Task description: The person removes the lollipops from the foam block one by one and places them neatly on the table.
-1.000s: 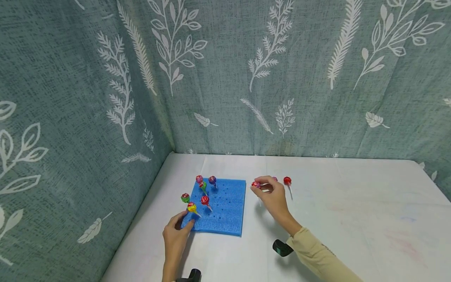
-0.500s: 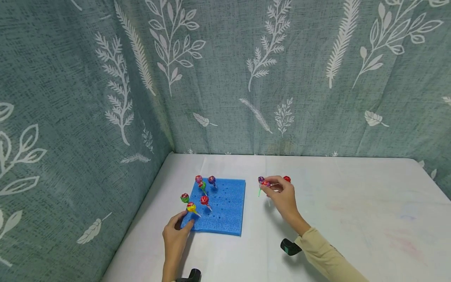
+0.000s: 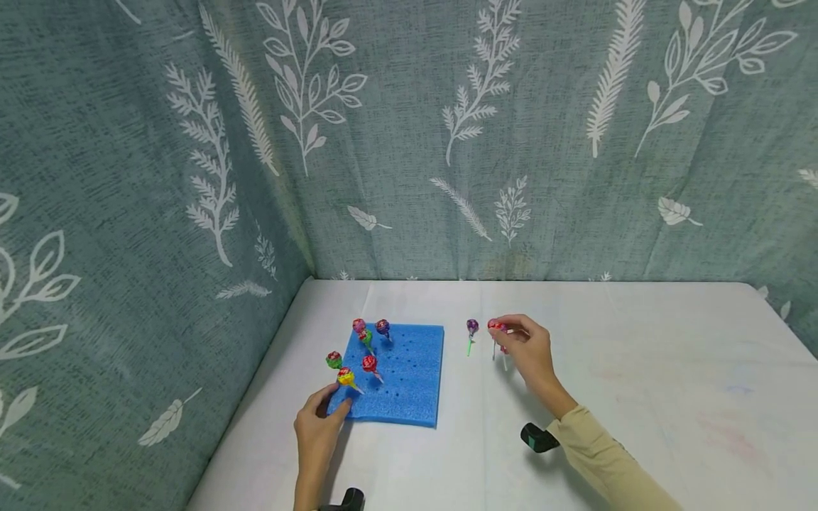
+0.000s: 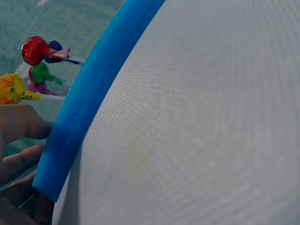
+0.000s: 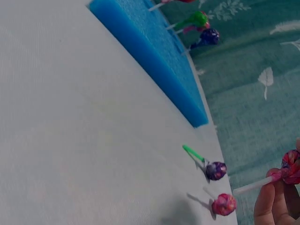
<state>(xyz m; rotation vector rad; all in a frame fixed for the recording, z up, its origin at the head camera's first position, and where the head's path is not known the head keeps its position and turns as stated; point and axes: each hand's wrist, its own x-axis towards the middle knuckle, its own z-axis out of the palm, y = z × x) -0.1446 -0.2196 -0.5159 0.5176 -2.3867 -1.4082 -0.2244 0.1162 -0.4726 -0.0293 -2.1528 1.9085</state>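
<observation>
With our right hand (image 3: 527, 348) we pinch a lollipop (image 5: 289, 169) near its head, above the table (image 3: 639, 383), to the right of a purple lollipop (image 3: 472, 326) lying there. With our left hand (image 3: 319, 426) we grip the near left corner of the foam (image 3: 415, 383), where several lollipops (image 3: 369, 363) lean.

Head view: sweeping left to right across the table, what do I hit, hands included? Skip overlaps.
Left hand → red lollipop stuck in the blue foam board → purple lollipop with the green stick → right hand → beige sleeve.
</observation>
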